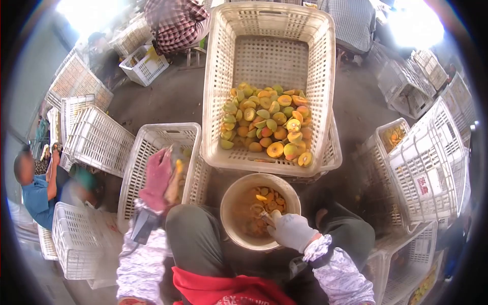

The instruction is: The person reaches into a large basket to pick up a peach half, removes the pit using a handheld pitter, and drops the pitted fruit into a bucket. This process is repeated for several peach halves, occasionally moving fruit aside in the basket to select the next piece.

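Note:
My left hand (156,178), in a dusty red glove, is over the crate (133,168) at the left and smeared by motion. A yellow patch shows at its fingers, and some greenish fruit lies partly hidden beside it. My right hand (294,232), in a light grey glove, is closed around a small metal tool (266,217) over the bucket (231,231) between my knees. Brown fruit stones (272,201) and an orange-yellow piece lie in the bucket. In front, a large white crate (216,101) holds many halved apricots (264,119), green to orange.
White crates stand stacked at the left (99,140) and right (424,178), close to both sides of me. A person in blue (38,195) sits at far left. Another in a checked shirt (175,25) is at the back, beside a low crate (145,68).

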`<action>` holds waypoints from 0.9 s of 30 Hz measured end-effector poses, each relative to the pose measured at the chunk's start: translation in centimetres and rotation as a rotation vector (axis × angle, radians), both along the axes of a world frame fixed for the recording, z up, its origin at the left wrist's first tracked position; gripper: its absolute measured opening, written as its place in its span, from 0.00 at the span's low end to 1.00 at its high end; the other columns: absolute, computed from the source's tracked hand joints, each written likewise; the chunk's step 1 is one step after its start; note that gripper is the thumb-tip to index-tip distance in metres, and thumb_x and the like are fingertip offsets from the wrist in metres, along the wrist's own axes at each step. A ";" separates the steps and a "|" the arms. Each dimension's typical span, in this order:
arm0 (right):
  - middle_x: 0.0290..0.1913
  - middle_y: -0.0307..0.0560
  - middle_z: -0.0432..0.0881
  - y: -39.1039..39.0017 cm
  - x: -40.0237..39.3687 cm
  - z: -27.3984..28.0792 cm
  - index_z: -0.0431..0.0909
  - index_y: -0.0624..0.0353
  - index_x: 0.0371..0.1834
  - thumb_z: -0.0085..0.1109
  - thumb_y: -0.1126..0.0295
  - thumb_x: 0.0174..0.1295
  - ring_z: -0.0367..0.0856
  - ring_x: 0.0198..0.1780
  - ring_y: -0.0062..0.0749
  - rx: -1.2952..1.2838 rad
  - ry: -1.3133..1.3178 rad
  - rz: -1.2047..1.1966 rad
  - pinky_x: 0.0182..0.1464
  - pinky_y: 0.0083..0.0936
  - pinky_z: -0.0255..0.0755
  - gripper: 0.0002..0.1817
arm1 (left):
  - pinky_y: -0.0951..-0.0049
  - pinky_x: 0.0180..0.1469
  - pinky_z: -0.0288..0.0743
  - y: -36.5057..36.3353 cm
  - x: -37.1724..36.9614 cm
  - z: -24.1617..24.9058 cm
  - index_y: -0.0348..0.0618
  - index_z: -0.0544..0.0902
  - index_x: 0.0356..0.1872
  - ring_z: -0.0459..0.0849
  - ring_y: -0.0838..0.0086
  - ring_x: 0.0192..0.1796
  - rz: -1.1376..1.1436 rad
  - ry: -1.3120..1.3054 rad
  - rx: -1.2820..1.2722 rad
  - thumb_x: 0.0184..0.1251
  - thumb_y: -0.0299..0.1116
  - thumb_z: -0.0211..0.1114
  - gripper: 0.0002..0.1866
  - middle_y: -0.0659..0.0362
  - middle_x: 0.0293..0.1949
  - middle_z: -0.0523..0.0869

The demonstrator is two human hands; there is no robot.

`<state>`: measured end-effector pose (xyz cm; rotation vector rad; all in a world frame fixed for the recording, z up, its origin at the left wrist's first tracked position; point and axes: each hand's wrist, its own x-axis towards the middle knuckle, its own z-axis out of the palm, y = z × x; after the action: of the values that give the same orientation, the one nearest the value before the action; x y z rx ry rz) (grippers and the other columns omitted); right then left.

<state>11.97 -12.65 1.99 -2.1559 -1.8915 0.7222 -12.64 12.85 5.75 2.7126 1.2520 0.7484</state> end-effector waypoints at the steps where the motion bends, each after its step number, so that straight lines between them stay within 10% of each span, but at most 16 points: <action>1: 0.21 0.51 0.83 -0.3 -0.3 0.3 0.73 0.58 0.34 0.50 0.58 0.62 0.84 0.25 0.46 -0.023 -0.081 0.012 0.26 0.41 0.76 0.13 | 0.57 0.60 0.68 2.3 -1.0 1.7 0.44 0.78 0.55 0.70 0.50 0.62 0.186 -0.020 -0.565 0.63 0.42 0.60 0.21 0.45 0.60 0.72; 4: 0.19 0.47 0.82 -0.9 -0.2 1.3 0.72 0.56 0.34 0.51 0.60 0.62 0.84 0.23 0.43 -0.049 -0.128 0.038 0.23 0.39 0.74 0.11 | 0.60 0.62 0.66 0.3 1.7 3.3 0.44 0.81 0.50 0.72 0.53 0.61 0.273 0.425 -0.030 0.63 0.42 0.60 0.18 0.47 0.56 0.77; 10: 0.20 0.47 0.81 -1.2 3.1 4.6 0.72 0.58 0.39 0.56 0.59 0.61 0.81 0.21 0.42 0.109 -0.081 -0.220 0.23 0.36 0.72 0.13 | 0.62 0.60 0.71 -1.2 19.9 -0.2 0.40 0.79 0.53 0.78 0.55 0.57 -0.087 0.382 -0.858 0.67 0.46 0.54 0.23 0.46 0.55 0.78; 16: 0.23 0.51 0.80 -2.1 6.3 6.4 0.73 0.58 0.41 0.61 0.67 0.58 0.80 0.23 0.47 0.243 -0.003 -0.443 0.27 0.35 0.74 0.11 | 0.59 0.61 0.70 -2.3 27.5 -7.3 0.42 0.73 0.60 0.75 0.54 0.61 -0.157 0.628 -0.533 0.64 0.40 0.56 0.24 0.47 0.58 0.76; 24: 0.20 0.47 0.79 -2.0 6.4 4.9 0.72 0.56 0.39 0.62 0.66 0.58 0.80 0.20 0.42 0.531 0.080 -0.446 0.22 0.33 0.73 0.11 | 0.67 0.56 0.74 0.2 24.4 -10.8 0.38 0.70 0.62 0.80 0.58 0.55 -0.367 -0.021 -0.780 0.54 0.36 0.68 0.33 0.47 0.52 0.82; 27: 0.17 0.49 0.78 -1.2 5.3 4.3 0.71 0.58 0.39 0.61 0.66 0.59 0.80 0.20 0.43 0.538 0.079 -0.402 0.22 0.34 0.73 0.11 | 0.71 0.48 0.77 -2.2 22.0 -9.4 0.38 0.81 0.49 0.84 0.63 0.44 -0.432 -0.786 -1.532 0.63 0.29 0.61 0.14 0.50 0.46 0.84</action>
<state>17.31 -13.81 6.29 -2.0104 -1.3423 0.1845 9.33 10.60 -3.65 1.1354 0.5212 0.3824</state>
